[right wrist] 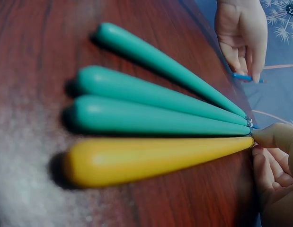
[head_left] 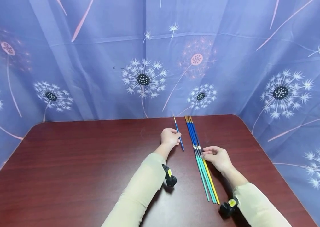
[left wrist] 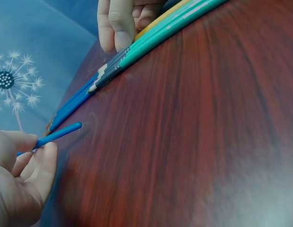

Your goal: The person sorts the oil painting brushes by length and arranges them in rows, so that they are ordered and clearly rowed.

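Between thumb and fingers my left hand [head_left: 170, 137] pinches a thin blue paintbrush [head_left: 176, 124], its pointed tan tip toward the curtain. The blunt blue end [left wrist: 66, 131] sticks out past the fingertips in the left wrist view. My right hand [head_left: 218, 158] pinches a yellow-handled paintbrush [head_left: 212, 181] near its dark ferrule, thumb and finger at the narrow end. Beside that brush lie three teal-handled paintbrushes [right wrist: 151, 90], their thick ends spread slightly apart. Several blue paintbrushes [head_left: 192, 130] lie side by side beyond the pale bristles of the longer ones, tips at the table's far edge.
A dark reddish-brown wooden table [head_left: 77, 170] with rounded far corners carries everything. Behind it and along the right side hangs a blue curtain [head_left: 106, 56] printed with dandelions. Black wrist cameras are strapped over both pale sleeves [head_left: 140, 189].
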Motion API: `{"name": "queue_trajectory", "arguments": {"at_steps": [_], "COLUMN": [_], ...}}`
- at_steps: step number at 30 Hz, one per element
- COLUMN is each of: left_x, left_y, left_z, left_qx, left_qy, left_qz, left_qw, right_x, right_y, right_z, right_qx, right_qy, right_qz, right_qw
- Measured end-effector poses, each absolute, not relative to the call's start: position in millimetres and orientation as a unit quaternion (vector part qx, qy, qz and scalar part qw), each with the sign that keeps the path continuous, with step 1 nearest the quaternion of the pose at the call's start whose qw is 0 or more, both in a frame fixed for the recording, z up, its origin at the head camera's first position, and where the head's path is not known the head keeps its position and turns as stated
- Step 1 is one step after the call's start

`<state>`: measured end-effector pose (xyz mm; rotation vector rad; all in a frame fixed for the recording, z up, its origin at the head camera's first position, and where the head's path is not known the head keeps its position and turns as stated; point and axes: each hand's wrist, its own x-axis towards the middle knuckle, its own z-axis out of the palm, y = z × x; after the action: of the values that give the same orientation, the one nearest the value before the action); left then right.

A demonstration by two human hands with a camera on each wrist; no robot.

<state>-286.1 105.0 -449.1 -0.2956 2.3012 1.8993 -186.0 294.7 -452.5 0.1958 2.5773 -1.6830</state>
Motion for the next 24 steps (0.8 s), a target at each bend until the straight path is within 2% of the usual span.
{"name": "queue_trajectory", "arguments": {"at_steps": [10, 19, 24], "left_x": [-288.5, -286.0, -284.6], "left_y": [124.3, 132.5, 126.5], "left_z": [-452.1, -454.1, -455.3], "left_qx": [-0.093, -0.074, -0.043], "left_qy": [0.78, 0.799, 0.8], "left_qz": [0.612, 0.595, 0.597], "left_qw": [0.092, 0.052, 0.049], "right_x": [-179.1, -180.1, -184.7], "right_y": [288.2, 284.6, 288.0], "right_z": [-454.1, -454.2, -455.5], "right_qx": [0.069, 0.063, 0.064], "right_qy": [0.827, 0.836, 0.834], "right_qz": [-0.557, -0.545, -0.548], "right_qw": [0.022, 0.021, 0.017]}}
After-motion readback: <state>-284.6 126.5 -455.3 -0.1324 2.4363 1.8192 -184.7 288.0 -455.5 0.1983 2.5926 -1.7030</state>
